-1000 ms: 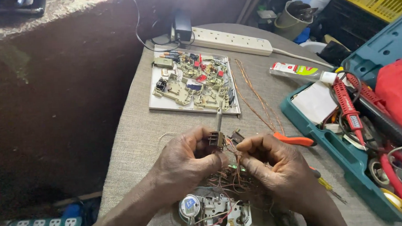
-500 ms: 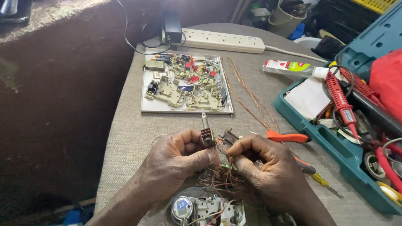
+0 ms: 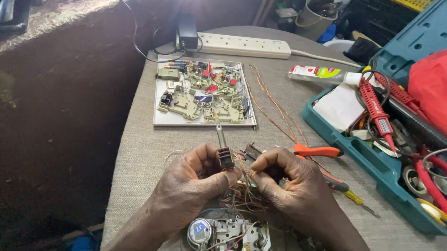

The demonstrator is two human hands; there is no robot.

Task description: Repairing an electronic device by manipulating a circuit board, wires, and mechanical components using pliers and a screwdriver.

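A small dark switch [image 3: 225, 157] with an upright metal shaft is pinched between the left hand [image 3: 191, 187] thumb and fingers [image 3: 200, 155]. Just right of the switch, its thin wires [image 3: 244, 194] are gripped by the closed right hand [image 3: 294, 186].

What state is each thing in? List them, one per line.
left hand: pinching the small dark switch part, shaft upright
right hand: fingers on the copper wire tangle
toolbox: lid open
power strip: black adapter plugged in
orange-handled pliers: lying on the table
circuit-part tray: flat, full
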